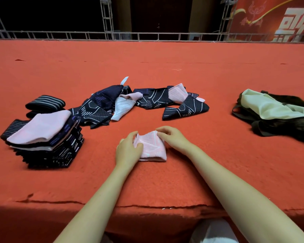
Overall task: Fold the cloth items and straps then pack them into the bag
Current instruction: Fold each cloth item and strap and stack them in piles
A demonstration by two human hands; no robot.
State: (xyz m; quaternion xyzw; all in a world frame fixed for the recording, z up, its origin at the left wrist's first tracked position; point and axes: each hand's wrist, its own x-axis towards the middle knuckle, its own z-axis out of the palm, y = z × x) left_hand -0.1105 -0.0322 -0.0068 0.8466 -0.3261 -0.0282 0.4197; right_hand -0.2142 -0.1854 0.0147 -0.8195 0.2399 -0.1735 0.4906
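A small pink cloth (154, 148) lies folded on the red carpet in front of me. My left hand (128, 149) grips its left edge, thumb over the fabric. My right hand (172, 136) pinches its top right corner with curled fingers. To the left stands a stack of folded cloths (44, 139), dark ones below and a pink one on top, with rolled striped straps (45, 102) behind it. A loose heap of unfolded dark and pink cloths (139, 100) lies further back in the middle. The black bag (279, 116) with a pale lining lies open at the right.
The red carpeted platform (165, 67) stretches back to a metal truss railing (147, 35). Its front edge (147, 206) runs just under my forearms. A red banner with white characters (279, 20) hangs at the back right.
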